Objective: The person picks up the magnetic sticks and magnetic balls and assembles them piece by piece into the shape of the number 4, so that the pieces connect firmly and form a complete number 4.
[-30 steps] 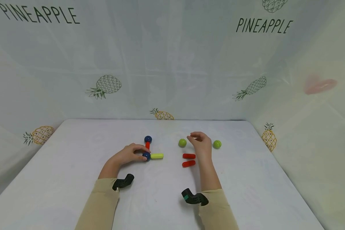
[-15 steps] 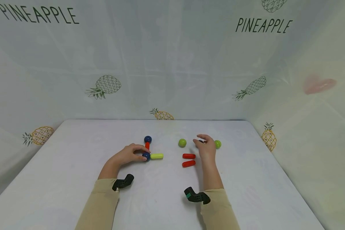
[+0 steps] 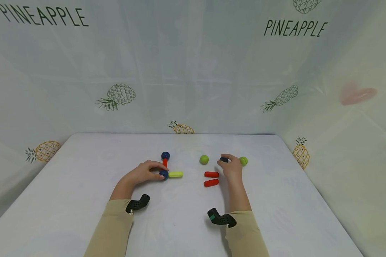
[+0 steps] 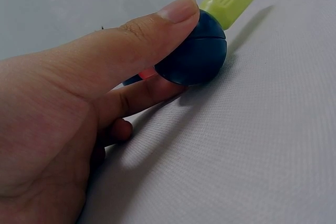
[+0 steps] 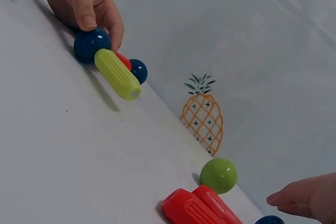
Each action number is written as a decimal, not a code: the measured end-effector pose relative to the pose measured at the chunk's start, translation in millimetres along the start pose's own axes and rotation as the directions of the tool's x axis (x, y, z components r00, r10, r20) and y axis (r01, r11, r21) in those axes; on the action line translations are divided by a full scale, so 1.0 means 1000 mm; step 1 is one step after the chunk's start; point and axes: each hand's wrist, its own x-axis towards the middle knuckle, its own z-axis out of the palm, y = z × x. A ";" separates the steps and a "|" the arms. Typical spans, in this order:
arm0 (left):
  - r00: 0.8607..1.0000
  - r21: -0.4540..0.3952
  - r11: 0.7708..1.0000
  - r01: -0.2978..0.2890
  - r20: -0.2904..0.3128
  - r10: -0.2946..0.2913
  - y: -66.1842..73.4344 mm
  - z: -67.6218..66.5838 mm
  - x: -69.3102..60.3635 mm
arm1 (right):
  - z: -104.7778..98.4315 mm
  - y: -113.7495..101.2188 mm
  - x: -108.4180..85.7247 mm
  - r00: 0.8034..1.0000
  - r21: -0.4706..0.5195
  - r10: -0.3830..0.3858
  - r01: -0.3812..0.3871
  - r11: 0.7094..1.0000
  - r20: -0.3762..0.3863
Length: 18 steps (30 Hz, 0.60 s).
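Observation:
My left hand (image 3: pixel 145 171) pinches a dark blue ball (image 4: pixel 197 53) between thumb and fingers, low over the table. A yellow-green ridged rod (image 5: pixel 118 74) is joined to this ball, and a red rod (image 3: pixel 165 162) runs from it to a second blue ball (image 3: pixel 165 155). At the right, my right hand (image 3: pixel 233 168) reaches round another dark blue ball (image 3: pixel 224 159) with thumb and fingers apart. In the right wrist view its fingers (image 5: pixel 299 198) stand just above that ball (image 5: pixel 270 220), with a small gap; the thumb is out of view there.
One green ball (image 3: pixel 204 159) lies left of my right hand, another green ball (image 3: pixel 243 161) to its right. Two red rods (image 3: pixel 211 179) lie side by side nearer me. The white table (image 3: pixel 173 217) ends at a pineapple-printed curtain (image 3: pixel 193 71).
My right hand has moved right, away from the first green ball, and lowered round the blue ball near the second green ball. My left hand and its joined pieces stay still.

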 end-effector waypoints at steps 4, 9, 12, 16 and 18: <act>1.000 0.004 1.000 0.001 -0.001 -0.001 -0.001 0.000 0.000 | 0.002 0.001 0.000 1.000 -0.013 0.015 -0.015 1.000 -0.001; 1.000 0.009 1.000 -0.004 -0.001 0.004 -0.003 0.000 0.001 | 0.003 0.004 0.001 1.000 -0.021 0.020 -0.021 1.000 -0.018; 1.000 0.005 1.000 -0.014 0.002 0.014 -0.004 0.000 0.002 | 0.004 0.006 0.002 0.999 -0.016 0.026 -0.026 1.000 -0.021; 1.000 -0.002 1.000 -0.031 0.006 0.031 -0.005 0.000 0.002 | 0.004 0.009 0.002 1.000 -0.003 0.025 -0.025 1.000 -0.016; 1.000 -0.001 1.000 -0.031 0.006 0.031 -0.005 0.000 0.002 | 0.004 0.010 0.002 1.000 0.001 0.016 -0.016 1.000 -0.014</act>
